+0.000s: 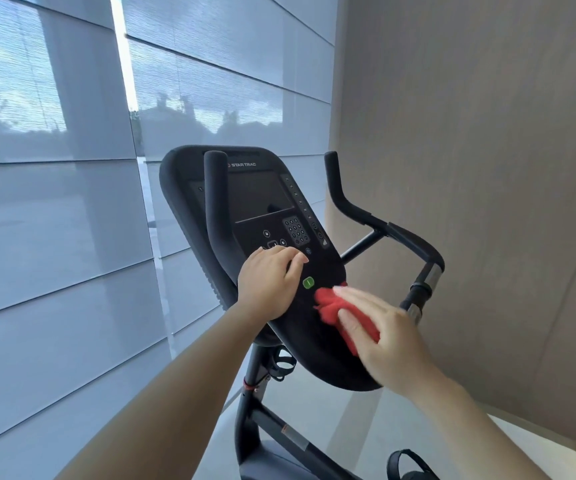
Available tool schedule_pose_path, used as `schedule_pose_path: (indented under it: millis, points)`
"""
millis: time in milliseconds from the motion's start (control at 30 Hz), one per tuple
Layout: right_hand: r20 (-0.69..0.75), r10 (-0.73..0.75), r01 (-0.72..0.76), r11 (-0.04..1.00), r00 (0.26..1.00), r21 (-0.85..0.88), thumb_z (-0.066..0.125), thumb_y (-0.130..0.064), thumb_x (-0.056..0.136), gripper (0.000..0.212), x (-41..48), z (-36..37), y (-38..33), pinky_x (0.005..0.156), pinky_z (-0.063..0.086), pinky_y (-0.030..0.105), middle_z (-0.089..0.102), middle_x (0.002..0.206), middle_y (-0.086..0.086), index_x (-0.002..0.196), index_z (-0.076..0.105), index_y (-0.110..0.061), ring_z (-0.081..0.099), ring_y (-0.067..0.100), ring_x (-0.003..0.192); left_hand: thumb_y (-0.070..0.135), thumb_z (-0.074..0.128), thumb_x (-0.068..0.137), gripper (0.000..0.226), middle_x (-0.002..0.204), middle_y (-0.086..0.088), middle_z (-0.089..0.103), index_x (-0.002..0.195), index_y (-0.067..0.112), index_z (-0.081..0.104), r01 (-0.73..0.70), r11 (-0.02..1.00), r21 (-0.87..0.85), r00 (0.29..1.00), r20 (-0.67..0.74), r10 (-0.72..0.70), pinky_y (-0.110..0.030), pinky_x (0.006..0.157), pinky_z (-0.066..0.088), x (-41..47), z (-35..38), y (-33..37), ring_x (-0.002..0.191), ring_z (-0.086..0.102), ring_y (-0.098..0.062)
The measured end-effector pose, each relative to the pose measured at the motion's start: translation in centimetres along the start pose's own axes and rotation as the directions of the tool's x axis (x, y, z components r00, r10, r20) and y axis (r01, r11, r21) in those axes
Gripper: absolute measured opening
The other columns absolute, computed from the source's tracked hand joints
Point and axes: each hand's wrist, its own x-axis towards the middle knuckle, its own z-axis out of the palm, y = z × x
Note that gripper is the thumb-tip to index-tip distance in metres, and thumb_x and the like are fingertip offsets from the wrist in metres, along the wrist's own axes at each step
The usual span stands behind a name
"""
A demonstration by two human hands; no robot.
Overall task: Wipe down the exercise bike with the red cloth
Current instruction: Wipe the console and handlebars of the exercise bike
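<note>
The black exercise bike's console (pixel 262 199) fills the middle of the view, tilted toward me, with a dark screen, a keypad and a green button (pixel 308 282). My right hand (pixel 383 337) presses a bunched red cloth (pixel 331 308) flat against the console's lower right part, fingers straight over it. Part of the cloth is hidden under that hand. My left hand (pixel 269 282) rests on the console's left side, its fingers lightly bent over the buttons just left of the green one.
Two black handlebars flank the console: one upright on the left (pixel 215 202), one bent on the right (pixel 376 223). The bike frame (pixel 248 420) and a pedal strap (pixel 404 464) lie below. A blinded window wall stands left, a beige wall (pixel 487 168) close on the right.
</note>
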Motion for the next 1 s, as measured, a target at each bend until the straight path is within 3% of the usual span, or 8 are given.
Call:
schedule_pose_path:
  millis: [100, 233, 367, 500, 600, 733, 900, 1000]
  points:
    - [0.052, -0.06, 0.065, 0.992, 0.997, -0.104, 0.041, -0.047, 0.093, 0.043, -1.7, 1.4, 0.0, 0.106, 0.028, 0.014, 0.051, 0.131, -0.02, 0.13, 0.053, -0.028, 0.042, -0.007, 0.123, 0.03, 0.032, 0.1, 0.036, 0.112, 0.01, 0.066, 0.102, 0.027, 0.069, 0.002, 1.0, -0.003, 1.0, 0.009, -0.002, -0.026, 0.106, 0.022, 0.1, 0.0, -0.1, 0.111, 0.055, -0.01]
    - [0.023, -0.088, 0.089, 0.993, 0.996, -0.083, 0.038, -0.05, 0.095, 0.044, -3.4, 0.3, 1.8, 0.107, 0.027, 0.012, 0.055, 0.129, -0.019, 0.128, 0.056, -0.027, 0.043, -0.007, 0.123, 0.029, 0.032, 0.1, 0.037, 0.114, 0.009, 0.066, 0.102, 0.027, 0.069, 0.007, 1.0, 0.004, 1.0, 0.023, -0.007, -0.027, 0.107, 0.022, 0.0, 0.0, 0.0, 0.111, 0.054, -0.01]
    - [-0.029, -0.096, 0.093, 0.993, 0.995, -0.069, 0.045, -0.04, 0.094, 0.036, -3.3, -1.2, 4.5, 0.104, 0.035, 0.018, 0.061, 0.12, -0.015, 0.119, 0.063, -0.021, 0.051, -0.003, 0.116, 0.028, 0.034, 0.1, 0.035, 0.112, 0.006, 0.066, 0.104, 0.024, 0.069, 0.008, 1.0, 0.008, 0.999, 0.031, -0.008, -0.03, 0.103, 0.029, 0.0, -0.2, 0.3, 0.109, 0.055, -0.014]
    - [-0.064, 0.016, -0.021, 0.996, 0.998, -0.085, 0.041, -0.04, 0.094, 0.037, -1.6, -1.8, 6.3, 0.101, 0.036, 0.016, 0.065, 0.111, -0.012, 0.112, 0.066, -0.02, 0.057, 0.005, 0.109, 0.027, 0.035, 0.099, 0.032, 0.111, 0.005, 0.064, 0.105, 0.022, 0.066, 0.011, 1.0, 0.014, 1.0, 0.022, -0.012, -0.032, 0.088, 0.043, -0.4, -0.4, 1.0, 0.108, 0.054, -0.015]
    - [-0.012, -0.045, 0.045, 0.997, 0.999, -0.058, 0.04, -0.047, 0.095, 0.036, -1.8, -0.7, 6.2, 0.097, 0.035, 0.01, 0.067, 0.107, -0.016, 0.111, 0.066, -0.028, 0.055, -0.002, 0.105, 0.029, 0.036, 0.099, 0.031, 0.11, 0.006, 0.063, 0.106, 0.022, 0.065, -0.005, 0.998, 0.059, 1.0, 0.001, 0.005, -0.033, 0.08, 0.047, -0.5, -0.1, 2.0, 0.107, 0.054, -0.015]
    - [0.01, -0.106, 0.105, 0.994, 0.994, 0.019, 0.043, -0.048, 0.094, 0.035, -2.1, -1.6, 7.8, 0.096, 0.037, 0.007, 0.067, 0.108, -0.014, 0.113, 0.065, -0.027, 0.056, -0.004, 0.104, 0.036, 0.034, 0.099, 0.033, 0.111, 0.008, 0.062, 0.107, 0.025, 0.064, 0.014, 0.997, 0.078, 0.998, 0.059, -0.018, -0.034, 0.083, 0.047, -1.0, 1.2, 4.2, 0.107, 0.053, -0.013]
    - [-0.126, 0.024, -0.007, 0.991, 0.992, 0.131, 0.044, -0.047, 0.09, 0.037, -0.4, -4.9, 11.0, 0.085, 0.04, 0.0, 0.067, 0.099, -0.013, 0.107, 0.067, -0.023, 0.064, 0.006, 0.095, 0.038, 0.034, 0.099, 0.034, 0.113, 0.008, 0.062, 0.109, 0.025, 0.064, 0.097, 0.99, 0.101, 0.993, 0.06, -0.103, -0.033, 0.082, 0.047, -1.8, 1.6, 5.3, 0.106, 0.054, -0.012]
    - [-0.193, -0.051, 0.059, 0.998, 0.98, 0.038, 0.043, -0.044, 0.093, 0.038, 1.0, -6.9, 12.1, 0.089, 0.042, 0.007, 0.064, 0.107, -0.014, 0.113, 0.065, -0.02, 0.06, 0.003, 0.1, 0.037, 0.034, 0.099, 0.034, 0.112, 0.007, 0.062, 0.109, 0.024, 0.064, 0.15, 0.985, 0.085, 0.987, 0.039, -0.154, -0.035, 0.085, 0.047, -2.1, 2.0, 6.3, 0.107, 0.054, -0.012]
